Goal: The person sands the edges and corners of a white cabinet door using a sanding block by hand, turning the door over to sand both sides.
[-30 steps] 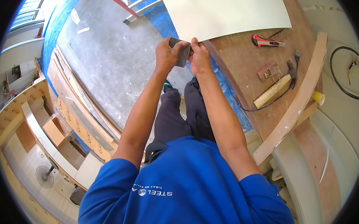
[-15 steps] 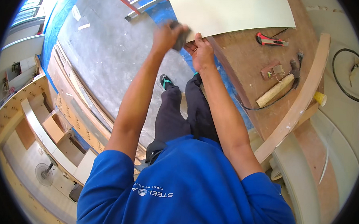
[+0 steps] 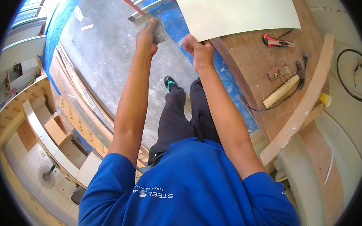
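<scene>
My left hand [image 3: 146, 39] grips a flat grey block [image 3: 160, 33] that looks like a sanding block, held out over the floor to the left of the panel. Its fingers are wrapped round the far side and mostly hidden. A cream-white panel [image 3: 238, 14] lies on the brown workbench [image 3: 242, 51], one corner jutting past the bench's left edge. At that corner my right hand [image 3: 200, 53] pinches the panel's near edge, thumb on top and fingers partly hidden below. A gap separates the block from the panel.
On the bench lie a red utility knife [image 3: 277, 41], a small wood plane [image 3: 277, 71] and a hammer [image 3: 285, 89] with a pale handle. A curved wooden strip [image 3: 300, 106] runs along the right. A ladder [image 3: 147, 4] stands ahead; long boards [image 3: 83, 88] lie left.
My left hand has moved left with the block, away from the panel's corner. My right hand stays at the corner, its fingers slightly shifted.
</scene>
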`<state>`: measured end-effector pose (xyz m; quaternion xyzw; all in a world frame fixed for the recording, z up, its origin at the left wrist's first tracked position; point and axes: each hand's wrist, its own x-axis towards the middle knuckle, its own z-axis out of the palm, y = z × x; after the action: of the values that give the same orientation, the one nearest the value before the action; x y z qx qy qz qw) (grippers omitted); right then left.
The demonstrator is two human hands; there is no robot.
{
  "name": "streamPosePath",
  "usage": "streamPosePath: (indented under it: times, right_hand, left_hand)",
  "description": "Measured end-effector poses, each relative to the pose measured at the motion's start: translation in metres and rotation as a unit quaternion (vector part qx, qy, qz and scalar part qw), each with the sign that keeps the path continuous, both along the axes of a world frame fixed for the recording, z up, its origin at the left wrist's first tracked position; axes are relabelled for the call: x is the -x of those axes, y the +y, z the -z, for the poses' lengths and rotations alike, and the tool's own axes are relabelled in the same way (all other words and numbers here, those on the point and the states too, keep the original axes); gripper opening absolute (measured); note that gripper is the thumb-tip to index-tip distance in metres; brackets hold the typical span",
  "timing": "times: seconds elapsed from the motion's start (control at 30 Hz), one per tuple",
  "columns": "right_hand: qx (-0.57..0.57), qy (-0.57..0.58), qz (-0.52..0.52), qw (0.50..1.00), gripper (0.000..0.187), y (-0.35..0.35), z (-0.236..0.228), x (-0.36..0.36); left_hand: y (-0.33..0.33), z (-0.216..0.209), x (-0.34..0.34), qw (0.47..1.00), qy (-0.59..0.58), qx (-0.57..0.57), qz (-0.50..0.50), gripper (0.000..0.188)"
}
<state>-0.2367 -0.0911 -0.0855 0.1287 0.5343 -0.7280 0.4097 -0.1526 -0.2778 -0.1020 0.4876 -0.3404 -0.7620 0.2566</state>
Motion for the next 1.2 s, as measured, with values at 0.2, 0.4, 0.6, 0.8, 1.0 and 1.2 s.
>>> streamPosePath:
  times: [0.2, 0.4, 0.6, 0.8, 1.0, 1.2]
  right_hand:
    - [-0.078, -0.079, -0.179, 0.977, 0.03, 0.095, 0.049, -0.052]
    - [-0.153, -0.021, -0.253, 0.955, 0.03, 0.145, 0.01, -0.034]
    - [-0.092, 0.203, -0.164, 0.961, 0.029, 0.117, -0.036, 0.033]
    - [-0.185, 0.547, -0.21, 0.789, 0.043, 0.009, -0.054, 0.126]
    - [-0.385, 0.691, -0.331, 0.515, 0.059, -0.059, -0.016, 0.182]
    - [-0.406, 0.72, -0.329, 0.457, 0.062, -0.066, -0.007, 0.175]
  left_hand:
    - [-0.005, -0.014, 0.056, 0.982, 0.005, 0.136, 0.132, 0.039]
    - [0.074, -0.021, 0.016, 0.884, -0.233, 0.309, 0.264, 0.051]
    - [0.068, -0.034, -0.023, 0.982, -0.024, 0.057, 0.179, 0.034]
    - [0.059, -0.042, 0.029, 0.946, -0.112, 0.174, 0.248, 0.033]
    - [0.052, -0.025, 0.049, 0.955, -0.096, 0.175, 0.22, 0.032]
    - [-0.036, -0.007, 0.095, 0.947, -0.111, 0.251, 0.165, 0.037]
